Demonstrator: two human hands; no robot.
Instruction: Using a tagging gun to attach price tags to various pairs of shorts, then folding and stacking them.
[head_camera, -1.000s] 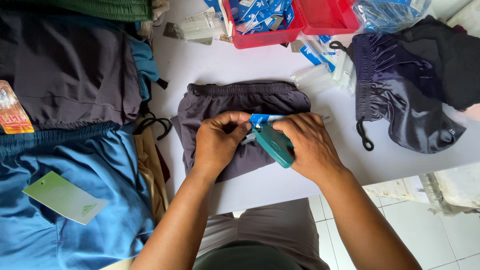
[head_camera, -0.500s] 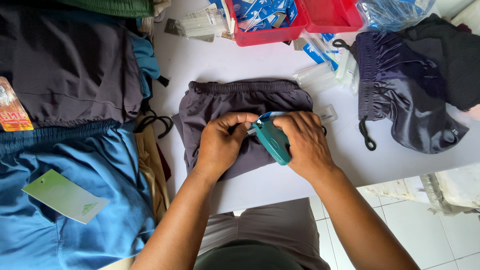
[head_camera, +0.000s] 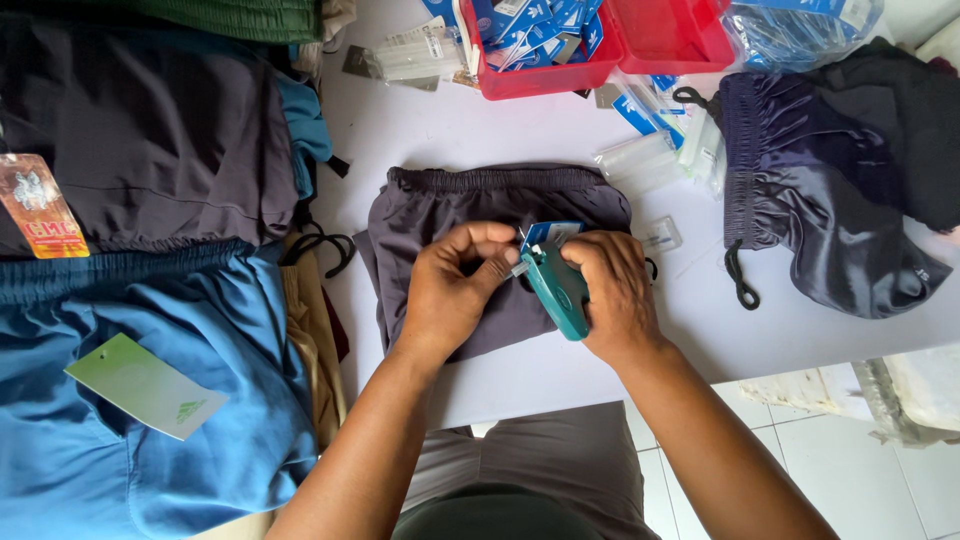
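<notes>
At frame centre I see my right hand clamped around the teal tagging gun, my left hand pinching the folded grey shorts beside its needle. The fabric looks soft, light and slippery; I judge a pinch near the needle holds best.

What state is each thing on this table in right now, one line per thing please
Grey shorts: folded flat on the white table.
Teal tagging gun: gripped in the right hand, tip at the shorts.
Left hand: pinching fabric at the gun's tip.
Red bin: open, holding blue tags.
Blue shorts: laid flat, green tag attached.
</notes>
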